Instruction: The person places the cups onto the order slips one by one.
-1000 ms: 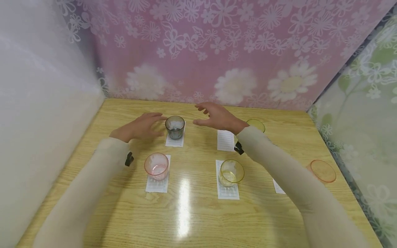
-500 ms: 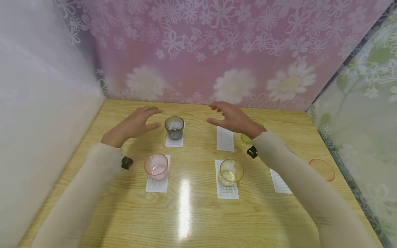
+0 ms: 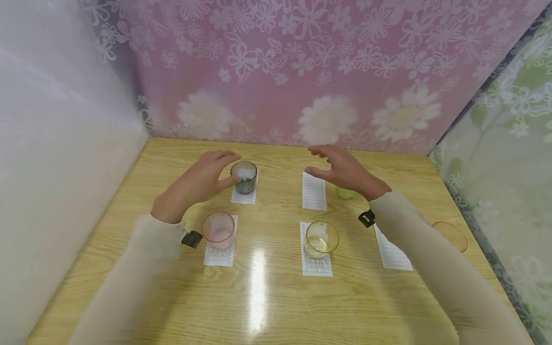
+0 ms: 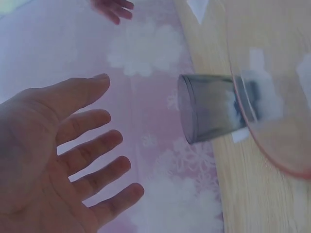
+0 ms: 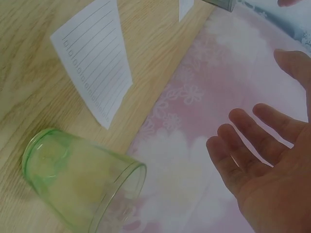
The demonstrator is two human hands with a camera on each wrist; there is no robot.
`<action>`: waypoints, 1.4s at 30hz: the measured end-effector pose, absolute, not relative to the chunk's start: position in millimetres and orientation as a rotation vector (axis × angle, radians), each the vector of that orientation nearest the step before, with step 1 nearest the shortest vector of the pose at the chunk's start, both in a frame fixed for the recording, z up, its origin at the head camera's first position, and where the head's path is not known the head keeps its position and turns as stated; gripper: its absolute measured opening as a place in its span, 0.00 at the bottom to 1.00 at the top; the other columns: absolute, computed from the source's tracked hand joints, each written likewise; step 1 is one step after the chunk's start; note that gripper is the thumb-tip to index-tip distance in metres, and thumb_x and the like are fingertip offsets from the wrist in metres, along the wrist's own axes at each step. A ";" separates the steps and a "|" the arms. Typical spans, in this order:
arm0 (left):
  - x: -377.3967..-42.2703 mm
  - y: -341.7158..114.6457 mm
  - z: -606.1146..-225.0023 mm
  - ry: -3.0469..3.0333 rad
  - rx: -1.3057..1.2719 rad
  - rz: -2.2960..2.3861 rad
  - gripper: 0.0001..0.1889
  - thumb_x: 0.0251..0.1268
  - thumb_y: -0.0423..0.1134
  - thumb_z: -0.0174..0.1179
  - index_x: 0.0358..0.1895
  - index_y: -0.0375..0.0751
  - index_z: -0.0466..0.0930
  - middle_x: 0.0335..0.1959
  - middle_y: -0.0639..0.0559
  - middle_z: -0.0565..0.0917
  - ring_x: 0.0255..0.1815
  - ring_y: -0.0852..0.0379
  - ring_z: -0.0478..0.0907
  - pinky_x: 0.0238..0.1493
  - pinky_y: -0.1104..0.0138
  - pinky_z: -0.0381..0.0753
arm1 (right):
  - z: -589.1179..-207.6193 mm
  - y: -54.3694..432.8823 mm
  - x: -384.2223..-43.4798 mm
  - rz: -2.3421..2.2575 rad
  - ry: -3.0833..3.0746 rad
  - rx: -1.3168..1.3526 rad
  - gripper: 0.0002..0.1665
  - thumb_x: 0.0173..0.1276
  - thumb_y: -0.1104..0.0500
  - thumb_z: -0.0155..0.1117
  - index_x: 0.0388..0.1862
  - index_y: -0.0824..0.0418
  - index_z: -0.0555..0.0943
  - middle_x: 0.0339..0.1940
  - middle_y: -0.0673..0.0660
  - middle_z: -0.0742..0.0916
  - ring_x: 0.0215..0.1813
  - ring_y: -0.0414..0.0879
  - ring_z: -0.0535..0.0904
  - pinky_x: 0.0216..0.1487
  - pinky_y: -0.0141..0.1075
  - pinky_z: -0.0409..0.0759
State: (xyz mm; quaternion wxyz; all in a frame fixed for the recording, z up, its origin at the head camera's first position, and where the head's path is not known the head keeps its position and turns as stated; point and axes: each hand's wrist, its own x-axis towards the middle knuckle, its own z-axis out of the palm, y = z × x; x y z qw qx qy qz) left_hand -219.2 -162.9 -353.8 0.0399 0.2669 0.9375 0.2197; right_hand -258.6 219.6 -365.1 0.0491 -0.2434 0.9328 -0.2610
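Observation:
A smoky grey glass cup (image 3: 244,181) stands on a lined paper slip at the back left. My left hand (image 3: 202,179) hovers beside it, fingers spread; its thumb overlaps the cup in the head view, while the left wrist view shows a gap between the hand (image 4: 82,150) and the grey cup (image 4: 209,107). Nothing is in that hand. My right hand (image 3: 345,168), also holding nothing, is raised with loosely bent fingers near a bare lined slip (image 3: 314,191). Partly hidden behind the right wrist is a green glass cup (image 3: 346,193), fully upright in the right wrist view.
Nearer me, a pink glass cup (image 3: 218,232) and a yellow glass cup (image 3: 321,242) each stand on a slip. An orange-rimmed cup (image 3: 450,237) is partly behind the right sleeve, with another slip (image 3: 392,249) beside it. A floral curtain (image 3: 276,72) borders the table's back.
My right hand has moved right, away from the grey cup. My left hand drew back left, then came right again toward it. The cups have stayed in place.

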 end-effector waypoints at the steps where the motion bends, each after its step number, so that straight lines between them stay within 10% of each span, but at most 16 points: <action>1: -216.9 -159.6 -353.7 2.878 0.838 0.679 0.34 0.83 0.43 0.65 0.84 0.37 0.67 0.84 0.35 0.67 0.86 0.31 0.60 0.85 0.37 0.60 | -365.6 222.7 -258.0 -0.795 2.847 -0.739 0.42 0.81 0.44 0.68 0.85 0.59 0.69 0.79 0.65 0.79 0.78 0.67 0.73 0.77 0.64 0.74; 42: -207.1 -29.0 -386.2 2.690 0.971 0.789 0.37 0.86 0.45 0.61 0.89 0.43 0.58 0.88 0.42 0.62 0.88 0.39 0.58 0.87 0.48 0.64 | -371.2 301.4 -231.4 -0.869 2.914 -0.507 0.42 0.81 0.44 0.69 0.85 0.60 0.69 0.85 0.65 0.72 0.81 0.69 0.68 0.78 0.68 0.69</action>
